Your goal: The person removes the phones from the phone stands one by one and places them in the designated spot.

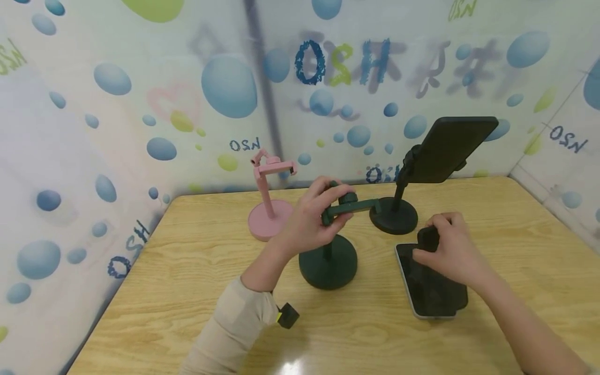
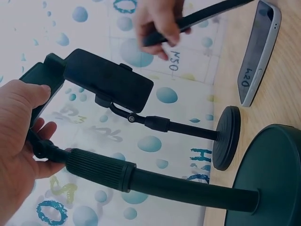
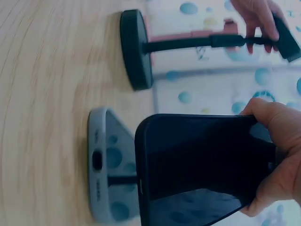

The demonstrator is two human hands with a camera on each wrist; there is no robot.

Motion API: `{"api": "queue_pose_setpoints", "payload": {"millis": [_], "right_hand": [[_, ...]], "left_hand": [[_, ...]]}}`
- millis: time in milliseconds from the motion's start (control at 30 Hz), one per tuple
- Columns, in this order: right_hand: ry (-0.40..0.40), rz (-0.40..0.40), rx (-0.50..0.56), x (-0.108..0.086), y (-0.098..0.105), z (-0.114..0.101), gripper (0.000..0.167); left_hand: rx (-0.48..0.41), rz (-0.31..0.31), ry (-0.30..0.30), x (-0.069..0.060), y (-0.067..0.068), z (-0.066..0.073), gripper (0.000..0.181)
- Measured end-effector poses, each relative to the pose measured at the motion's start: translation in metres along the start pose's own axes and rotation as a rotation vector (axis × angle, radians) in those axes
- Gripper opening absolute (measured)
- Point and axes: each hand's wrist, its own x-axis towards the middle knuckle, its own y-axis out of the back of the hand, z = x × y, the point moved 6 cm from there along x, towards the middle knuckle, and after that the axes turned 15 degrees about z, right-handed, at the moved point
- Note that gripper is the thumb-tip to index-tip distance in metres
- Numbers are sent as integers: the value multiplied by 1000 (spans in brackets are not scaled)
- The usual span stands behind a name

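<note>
My left hand grips the holder at the top of a dark green phone stand, thumb on one side and fingers around the other. The stand's round base rests on the table. My right hand pinches one end of a black phone between thumb and fingers. That phone is raised off the table, over a white-edged phone that lies screen up, right of the green stand in the head view.
Behind the green stand, a pink stand stands at the left with an unloaded holder. At the back right, a black stand carries a dark device. A patterned curtain hangs along the table's far edge.
</note>
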Motion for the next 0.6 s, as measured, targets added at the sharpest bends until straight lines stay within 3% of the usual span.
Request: {"api": "queue_pose_setpoints", "payload": {"millis": [267, 600], "right_hand": [[-119, -183, -86, 3, -6, 44, 50], [-189, -329, -204, 2, -6, 79, 57]], "left_hand": [[7, -50, -58, 3, -5, 2, 40], [24, 11, -133, 15, -7, -10, 39]]}}
